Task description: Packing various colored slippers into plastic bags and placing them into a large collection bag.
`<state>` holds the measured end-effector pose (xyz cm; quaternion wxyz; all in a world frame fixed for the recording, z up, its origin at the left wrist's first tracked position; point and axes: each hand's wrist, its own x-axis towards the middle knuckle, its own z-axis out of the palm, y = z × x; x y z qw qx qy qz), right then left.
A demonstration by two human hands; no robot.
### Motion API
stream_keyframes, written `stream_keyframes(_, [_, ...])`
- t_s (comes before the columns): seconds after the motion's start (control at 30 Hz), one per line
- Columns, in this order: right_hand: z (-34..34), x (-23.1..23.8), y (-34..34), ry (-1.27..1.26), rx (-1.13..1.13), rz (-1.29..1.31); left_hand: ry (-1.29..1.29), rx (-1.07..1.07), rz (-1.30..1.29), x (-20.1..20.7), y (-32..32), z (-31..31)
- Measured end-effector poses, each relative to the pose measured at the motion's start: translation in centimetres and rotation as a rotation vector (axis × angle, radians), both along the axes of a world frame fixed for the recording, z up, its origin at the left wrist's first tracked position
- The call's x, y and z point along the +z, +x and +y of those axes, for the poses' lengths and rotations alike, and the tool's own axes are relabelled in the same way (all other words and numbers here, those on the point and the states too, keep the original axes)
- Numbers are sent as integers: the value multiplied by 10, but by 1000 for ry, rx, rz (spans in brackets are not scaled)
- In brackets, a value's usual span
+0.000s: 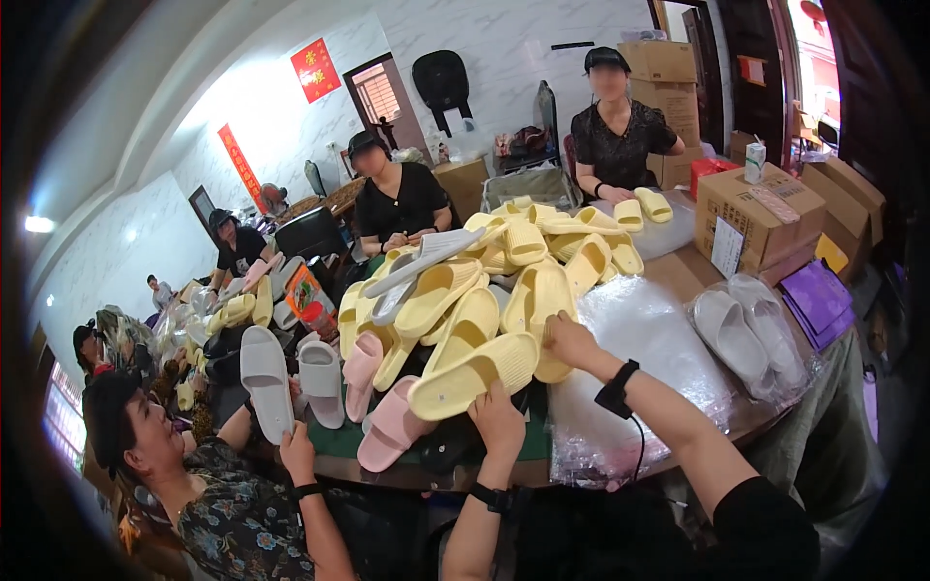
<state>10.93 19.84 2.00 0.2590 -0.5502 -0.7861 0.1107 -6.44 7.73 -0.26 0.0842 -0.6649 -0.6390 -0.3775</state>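
Note:
Held by its edge in my left hand is a yellow slide slipper, tilted over the table's near edge. Fingers of my right hand are closed on the side of a second yellow slipper, which stands against the pile. Behind both hands rises a heap of yellow slippers with a grey slipper lying on top. Left of my left hand are a pink slipper and another pink slipper.
Clear plastic bags lie stacked to the right, beside a bagged pair of grey slippers. A cardboard box and purple bags stand farther right. At left, a co-worker's hand holds a grey slipper; other people sit across the table.

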Motion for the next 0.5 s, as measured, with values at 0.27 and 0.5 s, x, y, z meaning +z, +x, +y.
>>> stream_keyframes(0.27, [-110,106,99,210,-51,-161,68,-375,190,84,20,-26])
stream_keyframes(0.5, [-180,102,161,-15,-70,-264,-202,-1021,216,63,93,5])
